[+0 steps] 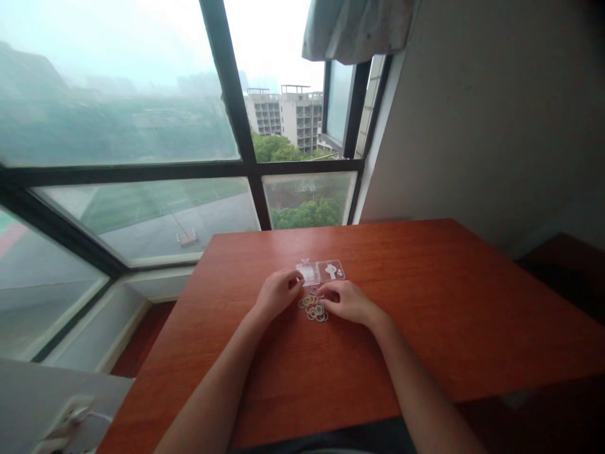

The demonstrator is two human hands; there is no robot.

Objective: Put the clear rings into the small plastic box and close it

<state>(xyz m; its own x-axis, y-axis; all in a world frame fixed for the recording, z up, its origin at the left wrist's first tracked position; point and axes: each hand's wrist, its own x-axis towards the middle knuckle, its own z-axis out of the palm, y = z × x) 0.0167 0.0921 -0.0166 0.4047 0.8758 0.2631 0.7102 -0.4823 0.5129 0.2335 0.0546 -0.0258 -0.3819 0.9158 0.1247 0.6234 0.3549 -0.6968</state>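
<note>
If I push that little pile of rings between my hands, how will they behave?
The rings look thin and tiny, so probably very light and likely to scatter rather than move as one pile. The table looks smooth and glossy, so they may slide easily. Lying flat, they seem unlikely to roll.

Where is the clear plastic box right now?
In the head view, the clear plastic box lies near the middle of the table, just beyond the pile of small rings that lies between the left hand and right hand.
</note>
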